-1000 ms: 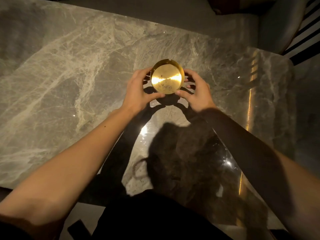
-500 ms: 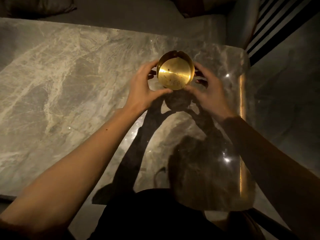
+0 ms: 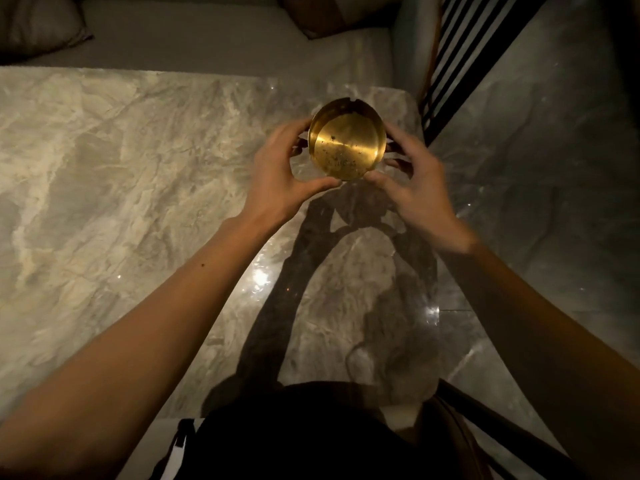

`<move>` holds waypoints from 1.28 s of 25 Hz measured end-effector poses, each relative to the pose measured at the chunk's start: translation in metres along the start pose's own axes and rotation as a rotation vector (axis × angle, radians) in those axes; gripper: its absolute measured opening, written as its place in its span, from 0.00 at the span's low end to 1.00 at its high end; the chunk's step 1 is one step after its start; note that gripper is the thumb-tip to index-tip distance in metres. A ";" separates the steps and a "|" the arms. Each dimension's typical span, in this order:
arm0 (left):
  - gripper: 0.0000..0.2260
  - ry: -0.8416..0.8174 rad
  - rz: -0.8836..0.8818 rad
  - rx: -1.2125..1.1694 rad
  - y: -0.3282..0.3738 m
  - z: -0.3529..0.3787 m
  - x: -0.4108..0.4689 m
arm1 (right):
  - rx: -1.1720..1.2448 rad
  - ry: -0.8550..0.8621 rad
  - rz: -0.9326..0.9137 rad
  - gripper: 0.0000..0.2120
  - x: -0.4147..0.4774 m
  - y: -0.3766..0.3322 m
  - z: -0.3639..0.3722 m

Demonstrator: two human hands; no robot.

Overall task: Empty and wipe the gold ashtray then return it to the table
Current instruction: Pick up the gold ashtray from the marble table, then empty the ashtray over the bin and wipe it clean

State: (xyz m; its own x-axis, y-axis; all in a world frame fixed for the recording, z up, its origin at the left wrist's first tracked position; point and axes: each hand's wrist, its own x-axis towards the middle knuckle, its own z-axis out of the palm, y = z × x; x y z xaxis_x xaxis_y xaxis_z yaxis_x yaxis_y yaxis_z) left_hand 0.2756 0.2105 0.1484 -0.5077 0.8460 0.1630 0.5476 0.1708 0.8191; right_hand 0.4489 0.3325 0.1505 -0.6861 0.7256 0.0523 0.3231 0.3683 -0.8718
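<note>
Ashtray (image 3: pixel 347 139) now sits nearer the table's (image 3: pixel 104 209) far right corner than 1 s ago, w/ the view swung right too; more dark floor (image 3: pixel 540 161) showing past the table edge. Grip same as before, both hands.

L→R, all rel. to ashtray:
- Cushion (image 3: pixel 34 26) far left & beyond it, on grey seat (image 3: pixel 207 39) behind the table.
- Left hand (image 3: pixel 277 178) on its left side: thumb pressed to near rim, fingers curled round the far-left wall. Pinching it.
- Gold ashtray held between both hands, above the marble top, tilted so inside faces cam. Notch in far rim. Dark specks/ash on the bottom, mostly near side. Its shadow + hand shadows fall on the marble just below it.
- Right hand (image 3: pixel 415 188) on its right side: thumb at near rim, fingers behind right wall, partly hidden. Also pinching.
- Black-striped rail/slats (image 3: pixel 460 60) to its upper right, off the table.
- Brown cushion (image 3: pixel 329 15) straight beyond it.
</note>
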 end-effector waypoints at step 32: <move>0.22 -0.232 -0.648 -0.434 0.105 0.420 0.013 | 0.208 0.010 0.307 0.34 -0.089 0.311 -0.258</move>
State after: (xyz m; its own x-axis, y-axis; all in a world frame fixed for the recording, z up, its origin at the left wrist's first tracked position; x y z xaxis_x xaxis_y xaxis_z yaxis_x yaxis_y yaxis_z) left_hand 0.6058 0.4519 0.0055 -0.4584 0.7377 -0.4957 -0.1388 0.4915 0.8597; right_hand 0.7787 0.5319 0.0001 -0.5713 0.7898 -0.2232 0.3724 0.0071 -0.9281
